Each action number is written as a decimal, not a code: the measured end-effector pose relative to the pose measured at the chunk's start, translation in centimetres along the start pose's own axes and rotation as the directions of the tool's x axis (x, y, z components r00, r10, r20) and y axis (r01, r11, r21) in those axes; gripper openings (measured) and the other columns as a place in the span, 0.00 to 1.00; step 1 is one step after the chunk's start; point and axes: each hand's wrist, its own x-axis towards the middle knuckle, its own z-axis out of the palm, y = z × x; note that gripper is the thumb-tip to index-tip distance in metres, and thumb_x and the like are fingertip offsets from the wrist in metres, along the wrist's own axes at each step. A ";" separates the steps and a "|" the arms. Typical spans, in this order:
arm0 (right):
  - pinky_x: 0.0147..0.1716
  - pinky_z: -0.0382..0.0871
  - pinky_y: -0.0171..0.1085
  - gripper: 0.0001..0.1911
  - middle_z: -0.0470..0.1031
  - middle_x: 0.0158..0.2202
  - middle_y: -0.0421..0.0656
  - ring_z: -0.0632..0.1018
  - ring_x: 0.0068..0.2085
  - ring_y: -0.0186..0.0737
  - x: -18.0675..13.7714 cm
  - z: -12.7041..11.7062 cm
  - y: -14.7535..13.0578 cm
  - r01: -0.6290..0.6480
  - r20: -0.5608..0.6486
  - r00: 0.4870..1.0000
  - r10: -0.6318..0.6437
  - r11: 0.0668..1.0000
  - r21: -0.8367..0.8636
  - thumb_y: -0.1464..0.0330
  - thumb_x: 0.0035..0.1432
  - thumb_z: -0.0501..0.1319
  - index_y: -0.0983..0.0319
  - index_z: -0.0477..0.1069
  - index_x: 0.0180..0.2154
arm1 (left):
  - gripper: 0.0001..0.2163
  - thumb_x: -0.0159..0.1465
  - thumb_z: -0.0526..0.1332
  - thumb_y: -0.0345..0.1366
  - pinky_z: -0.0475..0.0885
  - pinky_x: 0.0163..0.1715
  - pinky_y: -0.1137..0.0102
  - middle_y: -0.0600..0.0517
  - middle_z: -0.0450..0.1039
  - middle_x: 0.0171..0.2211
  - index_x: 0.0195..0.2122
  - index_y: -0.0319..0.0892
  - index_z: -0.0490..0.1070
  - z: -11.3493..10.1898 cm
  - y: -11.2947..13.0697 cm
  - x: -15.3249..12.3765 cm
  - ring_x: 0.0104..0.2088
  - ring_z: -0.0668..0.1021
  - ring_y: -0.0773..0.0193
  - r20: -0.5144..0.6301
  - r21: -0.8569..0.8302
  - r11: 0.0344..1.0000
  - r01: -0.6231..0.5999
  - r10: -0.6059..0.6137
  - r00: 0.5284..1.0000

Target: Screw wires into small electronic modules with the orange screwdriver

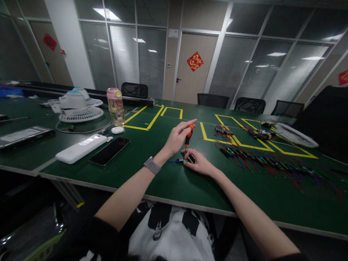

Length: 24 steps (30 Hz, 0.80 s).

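Observation:
An orange-and-black screwdriver (187,139) stands upright, its shaft pointing down at a small green circuit board (183,160) on the table. My left hand (177,138) is closed on the screwdriver's handle near the top, with a finger stretched past it. A grey-banded watch circles that wrist. Low at the table, my right hand (200,163) pinches the board's right side between thumb and fingers. Those fingers partly hide the board and the screwdriver's tip. A blue wire trails from the board's left side.
Many wired circuit boards (259,158) lie to the right, near a white fan part (295,135). Leftward are a black phone (110,151), a long white case (82,148), a pink-lidded bottle (116,109) and white fans (78,109). Yellow tape (135,127) marks the green table.

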 end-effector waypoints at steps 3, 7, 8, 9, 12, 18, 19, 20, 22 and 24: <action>0.56 0.56 0.57 0.06 0.71 0.50 0.50 0.71 0.54 0.49 0.0 0.0 0.0 -0.002 0.003 1.000 0.002 1.000 -0.003 0.69 0.51 0.62 0.61 0.65 0.32 | 0.16 0.65 0.53 0.33 0.69 0.42 0.70 0.49 0.75 0.41 0.53 0.42 0.70 0.1 -0.1 0.0 0.38 0.74 0.67 0.000 -0.037 0.999 0.022 -0.022 1.000; 0.55 0.57 0.57 0.06 0.71 0.49 0.50 0.71 0.54 0.49 0.1 0.0 0.2 0.001 -0.002 1.000 -0.001 1.000 0.002 0.68 0.51 0.62 0.61 0.65 0.31 | 0.13 0.62 0.59 0.35 0.69 0.43 0.70 0.49 0.73 0.41 0.48 0.43 0.73 0.1 -0.2 -0.1 0.39 0.74 0.66 -0.027 0.036 0.998 -0.050 0.051 0.998; 0.55 0.57 0.57 0.06 0.72 0.49 0.50 0.71 0.54 0.50 0.1 0.0 0.2 0.002 -0.003 1.000 -0.002 1.000 0.002 0.68 0.51 0.62 0.61 0.65 0.31 | 0.13 0.62 0.59 0.35 0.69 0.44 0.70 0.49 0.72 0.42 0.47 0.43 0.74 0.1 -0.2 -0.1 0.41 0.74 0.66 -0.034 0.061 0.996 -0.061 0.063 0.997; 0.55 0.57 0.57 0.06 0.71 0.49 0.51 0.71 0.54 0.50 0.1 0.1 0.3 0.003 -0.002 1.000 -0.003 1.000 0.001 0.68 0.51 0.62 0.61 0.65 0.31 | 0.13 0.62 0.59 0.34 0.68 0.45 0.70 0.49 0.71 0.42 0.47 0.43 0.74 0.1 -0.2 -0.1 0.42 0.74 0.65 -0.037 0.075 0.995 -0.066 0.069 0.997; 0.55 0.57 0.57 0.06 0.71 0.49 0.51 0.71 0.54 0.50 0.1 0.1 0.3 0.004 0.000 1.000 -0.004 1.000 0.000 0.68 0.51 0.62 0.61 0.65 0.31 | 0.14 0.65 0.54 0.32 0.68 0.46 0.70 0.48 0.71 0.45 0.50 0.43 0.72 0.1 -0.2 0.0 0.46 0.73 0.65 -0.015 0.043 0.997 -0.063 0.064 0.998; 0.55 0.57 0.57 0.06 0.71 0.48 0.50 0.71 0.54 0.50 0.1 0.0 0.3 0.000 0.001 1.000 0.000 1.000 0.003 0.68 0.51 0.62 0.61 0.65 0.31 | 0.11 0.60 0.62 0.35 0.68 0.44 0.70 0.50 0.71 0.37 0.44 0.43 0.76 0.1 -0.2 -0.1 0.38 0.74 0.65 -0.116 0.148 0.987 -0.058 0.075 0.990; 0.55 0.57 0.57 0.06 0.72 0.48 0.50 0.71 0.54 0.50 0.1 0.0 0.3 0.000 0.001 1.000 0.000 1.000 0.004 0.68 0.51 0.62 0.61 0.65 0.31 | 0.11 0.59 0.63 0.36 0.68 0.45 0.69 0.50 0.70 0.37 0.42 0.43 0.76 0.1 -0.2 -0.1 0.38 0.73 0.65 -0.143 0.186 0.981 -0.060 0.087 0.986; 0.55 0.57 0.57 0.06 0.72 0.48 0.50 0.71 0.54 0.50 0.1 0.0 0.3 0.000 0.000 1.000 0.000 1.000 0.005 0.68 0.51 0.62 0.61 0.65 0.31 | 0.10 0.60 0.62 0.36 0.67 0.46 0.69 0.50 0.70 0.38 0.42 0.43 0.77 0.1 -0.1 -0.1 0.40 0.73 0.65 -0.154 0.204 0.977 -0.064 0.096 0.983; 0.55 0.57 0.57 0.06 0.71 0.49 0.50 0.71 0.54 0.50 0.1 0.1 0.3 0.001 -0.004 1.000 -0.001 1.000 0.007 0.68 0.51 0.62 0.61 0.65 0.31 | 0.11 0.63 0.57 0.35 0.66 0.48 0.69 0.49 0.71 0.41 0.44 0.44 0.76 0.0 0.0 -0.1 0.43 0.73 0.64 -0.126 0.165 0.984 -0.073 0.095 0.988; 0.55 0.57 0.57 0.06 0.71 0.49 0.50 0.72 0.53 0.50 0.0 0.1 0.3 0.003 -0.008 1.000 -0.003 1.000 0.008 0.68 0.51 0.62 0.61 0.65 0.31 | 0.14 0.66 0.53 0.33 0.67 0.47 0.69 0.49 0.73 0.43 0.48 0.44 0.74 0.0 0.0 0.0 0.44 0.74 0.65 -0.059 0.076 0.995 -0.057 0.062 0.996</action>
